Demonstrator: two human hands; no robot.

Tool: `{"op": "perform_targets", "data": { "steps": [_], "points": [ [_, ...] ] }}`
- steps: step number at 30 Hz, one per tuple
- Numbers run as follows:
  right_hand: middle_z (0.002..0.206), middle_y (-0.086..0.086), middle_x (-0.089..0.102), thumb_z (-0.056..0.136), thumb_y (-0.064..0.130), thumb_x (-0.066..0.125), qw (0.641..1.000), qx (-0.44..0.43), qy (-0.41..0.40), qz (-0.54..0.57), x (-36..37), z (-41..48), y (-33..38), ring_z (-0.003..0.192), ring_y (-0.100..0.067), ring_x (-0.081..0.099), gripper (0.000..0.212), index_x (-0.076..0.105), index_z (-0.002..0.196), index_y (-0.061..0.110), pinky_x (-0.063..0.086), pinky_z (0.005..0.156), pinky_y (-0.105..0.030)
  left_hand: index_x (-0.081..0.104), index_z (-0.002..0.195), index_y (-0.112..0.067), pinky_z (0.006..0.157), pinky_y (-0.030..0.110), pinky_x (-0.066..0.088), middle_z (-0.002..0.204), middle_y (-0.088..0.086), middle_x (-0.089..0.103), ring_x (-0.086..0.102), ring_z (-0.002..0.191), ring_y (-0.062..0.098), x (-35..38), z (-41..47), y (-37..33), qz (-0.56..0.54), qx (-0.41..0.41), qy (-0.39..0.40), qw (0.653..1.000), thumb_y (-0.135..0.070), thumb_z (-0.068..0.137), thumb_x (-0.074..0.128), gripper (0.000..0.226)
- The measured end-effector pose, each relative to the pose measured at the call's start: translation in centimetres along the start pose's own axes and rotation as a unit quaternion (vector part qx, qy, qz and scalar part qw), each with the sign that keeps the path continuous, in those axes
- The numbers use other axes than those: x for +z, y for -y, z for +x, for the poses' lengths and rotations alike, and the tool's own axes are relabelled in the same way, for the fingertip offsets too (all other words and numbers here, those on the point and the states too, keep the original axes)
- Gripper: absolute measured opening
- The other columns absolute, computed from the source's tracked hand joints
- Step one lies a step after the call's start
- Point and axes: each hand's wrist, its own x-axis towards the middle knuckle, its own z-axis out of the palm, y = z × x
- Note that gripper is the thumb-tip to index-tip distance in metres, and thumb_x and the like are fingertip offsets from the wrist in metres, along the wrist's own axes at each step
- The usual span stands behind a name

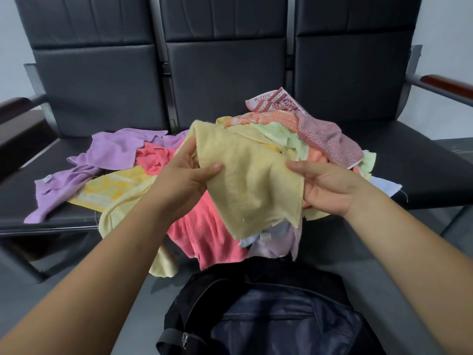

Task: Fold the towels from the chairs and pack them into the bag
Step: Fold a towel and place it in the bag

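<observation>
A pale yellow towel (248,175) is lifted above a heap of towels (294,134) on the black chair seats. My left hand (184,180) pinches its left edge, thumb on top. My right hand (330,188) grips its right edge. The cloth hangs down between both hands, part folded over. Under it lie a coral pink towel (204,231), a purple one (112,149), a yellow patterned one (110,190) and a red patterned one (330,142). A dark bag (268,319) sits on the floor below my hands, its opening facing up.
A row of three black padded chairs (225,73) stands against the wall, with wooden armrests at the left (15,106) and right (445,83). Towels hang over the front seat edge. Grey floor surrounds the bag.
</observation>
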Motion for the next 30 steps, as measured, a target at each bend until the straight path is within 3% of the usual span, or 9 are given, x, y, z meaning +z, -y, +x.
{"op": "perform_targets", "data": {
  "steps": [4,8,12,16,20,23,25,27,30],
  "points": [
    [0.116,-0.014,0.074,0.085,0.0,0.061,0.997,-0.005,-0.012,-0.073,-0.4,0.1,-0.2,0.104,-0.028,0.074,0.043,0.063,0.127,0.008,0.064,0.073,-0.044,0.059,0.131,0.0,0.096,0.037,0.055,0.119,0.012,0.071,0.069,0.11,0.022,-0.9,0.0,0.4,0.149,0.016,-0.053,0.987,0.004,0.097,0.056,0.035],
    [0.092,-0.004,0.072,0.095,0.003,0.063,0.979,-0.052,-0.074,-0.181,-0.8,0.2,-0.5,0.073,-0.019,0.07,0.033,0.062,0.122,0.022,0.052,0.045,-0.03,0.072,0.113,-0.023,0.101,0.049,0.053,0.109,0.0,0.077,0.071,0.107,0.019,-1.1,-0.3,0.3,0.319,0.04,-0.074,0.944,-0.013,0.098,0.065,0.02],
    [0.1,-0.004,0.076,0.089,0.006,0.074,0.953,-0.133,-0.139,-0.235,-1.2,0.9,-0.6,0.087,-0.018,0.074,0.029,0.063,0.11,0.022,0.06,0.076,-0.042,0.07,0.104,-0.016,0.089,0.057,0.056,0.093,0.012,0.076,0.07,0.085,0.035,-1.1,-0.3,0.3,0.33,0.023,-0.119,0.936,-0.041,0.086,0.073,0.031],
    [0.112,-0.014,0.071,0.086,0.002,0.075,0.956,-0.167,-0.153,-0.187,-0.8,1.1,-0.4,0.094,-0.023,0.073,0.027,0.065,0.106,0.018,0.062,0.076,-0.038,0.053,0.1,-0.013,0.074,0.04,0.05,0.069,0.002,0.062,0.058,0.066,0.016,-0.6,0.1,1.0,0.208,0.006,-0.194,0.959,-0.025,0.087,0.079,0.031],
    [0.119,-0.012,0.069,0.075,-0.002,0.078,0.956,-0.136,-0.08,-0.246,-0.8,0.8,-0.5,0.109,-0.018,0.069,0.044,0.067,0.116,0.012,0.057,0.084,-0.025,0.061,0.121,-0.021,0.087,0.033,0.054,0.101,0.01,0.071,0.069,0.089,0.02,-0.6,-0.1,0.7,0.2,-0.016,-0.102,0.974,-0.022,0.078,0.086,0.05],
    [0.135,0.008,0.056,0.078,0.004,0.083,0.822,-0.125,-0.104,-0.546,-0.3,0.1,-0.4,0.12,-0.006,0.055,0.06,0.063,0.131,0.024,0.046,0.085,-0.011,0.067,0.123,-0.025,0.081,0.005,0.043,0.117,-0.002,0.067,0.061,0.098,0.014,-0.6,0.0,0.6,0.516,0.028,-0.032,0.856,-0.017,0.077,0.086,0.05],
    [0.124,0.013,0.055,0.08,0.012,0.083,0.723,-0.132,-0.13,-0.665,-0.3,-0.1,-0.7,0.108,-0.005,0.052,0.058,0.062,0.133,0.026,0.041,0.077,-0.018,0.071,0.116,-0.022,0.072,0.013,0.037,0.11,0.002,0.066,0.057,0.095,0.015,-0.4,0.1,1.0,0.603,0.055,-0.029,0.795,-0.014,0.079,0.084,0.04],
    [0.11,0.011,0.06,0.08,0.017,0.083,0.687,-0.15,-0.141,-0.697,-0.6,-0.2,-1.1,0.102,-0.009,0.055,0.045,0.068,0.123,0.024,0.042,0.08,-0.025,0.074,0.111,-0.019,0.071,0.023,0.033,0.102,0.008,0.066,0.058,0.092,0.021,-0.5,0.2,1.6,0.618,0.066,-0.037,0.782,-0.014,0.08,0.083,0.032],
    [0.091,0.002,0.066,0.08,0.017,0.083,0.703,-0.197,-0.141,-0.669,-1.6,0.0,-1.3,0.083,-0.011,0.058,0.018,0.074,0.096,0.02,0.049,0.07,-0.028,0.075,0.104,-0.019,0.068,0.022,0.033,0.098,0.009,0.064,0.056,0.091,0.021,-1.2,0.3,2.3,0.607,0.089,-0.069,0.787,-0.021,0.082,0.081,0.023]
  ]
}}
